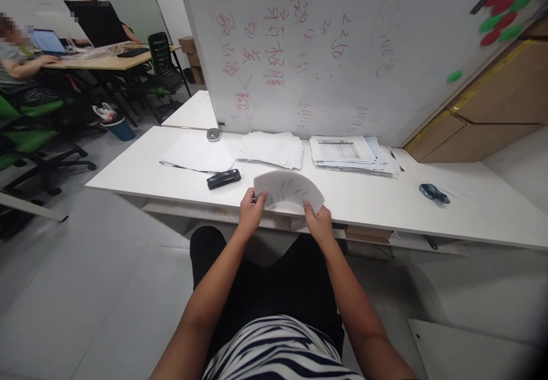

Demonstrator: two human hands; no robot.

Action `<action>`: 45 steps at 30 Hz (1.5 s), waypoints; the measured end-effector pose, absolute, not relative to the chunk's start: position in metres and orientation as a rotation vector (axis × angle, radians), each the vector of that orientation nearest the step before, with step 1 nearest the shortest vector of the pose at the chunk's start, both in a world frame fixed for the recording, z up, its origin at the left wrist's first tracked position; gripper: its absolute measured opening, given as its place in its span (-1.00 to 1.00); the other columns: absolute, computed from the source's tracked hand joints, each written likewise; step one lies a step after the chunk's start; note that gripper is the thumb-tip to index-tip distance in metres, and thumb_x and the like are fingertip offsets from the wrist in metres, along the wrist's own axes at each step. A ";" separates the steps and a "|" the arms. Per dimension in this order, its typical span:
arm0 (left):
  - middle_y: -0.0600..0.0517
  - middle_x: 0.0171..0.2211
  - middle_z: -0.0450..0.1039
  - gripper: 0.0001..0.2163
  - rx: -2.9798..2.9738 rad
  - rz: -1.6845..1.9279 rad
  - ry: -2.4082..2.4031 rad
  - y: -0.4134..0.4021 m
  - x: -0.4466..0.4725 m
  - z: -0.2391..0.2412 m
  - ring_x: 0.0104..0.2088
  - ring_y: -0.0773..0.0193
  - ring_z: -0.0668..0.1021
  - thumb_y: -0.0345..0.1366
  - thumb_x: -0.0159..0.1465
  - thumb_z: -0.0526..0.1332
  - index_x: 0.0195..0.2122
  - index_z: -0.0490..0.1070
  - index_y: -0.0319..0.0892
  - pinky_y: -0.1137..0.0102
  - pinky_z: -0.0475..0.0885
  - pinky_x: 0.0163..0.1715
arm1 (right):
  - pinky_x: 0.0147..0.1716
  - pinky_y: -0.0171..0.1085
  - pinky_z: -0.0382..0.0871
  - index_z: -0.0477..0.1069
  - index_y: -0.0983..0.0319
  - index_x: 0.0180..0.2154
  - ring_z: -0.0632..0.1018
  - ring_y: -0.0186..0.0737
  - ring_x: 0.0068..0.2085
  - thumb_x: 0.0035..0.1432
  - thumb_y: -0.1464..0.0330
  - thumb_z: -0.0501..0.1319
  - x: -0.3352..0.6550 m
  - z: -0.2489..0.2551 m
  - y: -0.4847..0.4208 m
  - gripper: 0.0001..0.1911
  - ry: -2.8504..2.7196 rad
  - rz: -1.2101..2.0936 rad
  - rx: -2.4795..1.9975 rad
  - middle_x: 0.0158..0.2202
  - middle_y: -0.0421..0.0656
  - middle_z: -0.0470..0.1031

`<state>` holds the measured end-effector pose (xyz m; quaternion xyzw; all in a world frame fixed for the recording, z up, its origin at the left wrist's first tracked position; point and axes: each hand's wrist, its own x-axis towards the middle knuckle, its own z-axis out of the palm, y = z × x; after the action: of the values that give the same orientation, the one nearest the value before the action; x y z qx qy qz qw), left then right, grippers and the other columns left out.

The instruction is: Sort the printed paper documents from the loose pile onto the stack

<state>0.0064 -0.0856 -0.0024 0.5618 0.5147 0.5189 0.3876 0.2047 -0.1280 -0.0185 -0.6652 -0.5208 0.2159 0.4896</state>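
Note:
Both of my hands hold a small stack of printed paper sheets [287, 190] just above the near edge of a white table [141, 169]. My left hand [252, 207] pinches the sheets' left corner, fingers closed. My right hand [317, 220] grips the right corner, fingers curled round it. The sheets bow upward in the middle. A black stapler [223, 178] lies on the table just left of my left hand.
Three paper piles lie farther back: loose sheets [194, 153], a white stack [272, 148], printed forms [349, 153]. A dark blue object [433, 193] lies at the right. A whiteboard [342, 49] stands behind. Two people sit at a desk [103, 59] far left, among green chairs.

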 end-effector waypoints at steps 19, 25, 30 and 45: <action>-0.13 -0.06 0.37 -0.66 2.523 0.333 1.945 -0.012 -0.088 0.010 -0.05 -0.01 0.37 -0.13 0.30 0.06 0.05 0.29 -0.12 0.18 0.25 -0.09 | -0.20 -0.10 0.50 0.49 0.31 -0.16 0.60 0.07 -0.16 -0.13 0.07 0.39 0.224 -0.046 -0.210 -0.45 -0.618 1.282 -1.537 -0.14 0.03 0.58; -0.08 -0.11 0.39 -0.67 2.580 0.414 1.647 -0.029 -0.079 0.010 -0.13 0.07 0.37 -0.11 0.31 0.04 0.04 0.29 -0.09 0.22 0.24 -0.13 | -0.04 -0.03 0.43 0.48 0.28 -0.11 0.56 0.08 -0.05 -0.10 0.09 0.38 0.210 -0.036 -0.195 -0.45 -0.702 1.342 -1.441 -0.06 0.01 0.55; -0.07 -0.14 0.40 -0.68 2.581 0.427 1.532 -0.033 -0.074 0.012 -0.15 0.09 0.38 -0.12 0.30 0.07 0.03 0.31 -0.10 0.24 0.23 -0.16 | -0.03 0.01 0.43 0.47 0.27 -0.08 0.55 0.11 -0.04 -0.09 0.08 0.38 0.212 -0.040 -0.192 -0.43 -0.750 1.346 -1.440 -0.05 0.00 0.54; -0.06 -0.17 0.41 -0.71 2.624 0.368 1.397 -0.040 -0.063 0.019 -0.18 0.10 0.38 -0.14 0.28 0.09 0.00 0.34 -0.09 0.25 0.24 -0.17 | -0.03 -0.01 0.41 0.47 0.26 -0.08 0.55 0.08 -0.03 -0.07 0.07 0.36 0.211 -0.035 -0.191 -0.44 -0.799 1.384 -1.467 -0.04 -0.01 0.54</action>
<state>-0.0628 -0.0397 0.0192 0.8737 0.4651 0.1225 0.0733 0.2112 -0.1906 -0.0354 -0.5978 -0.3256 0.5641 0.4674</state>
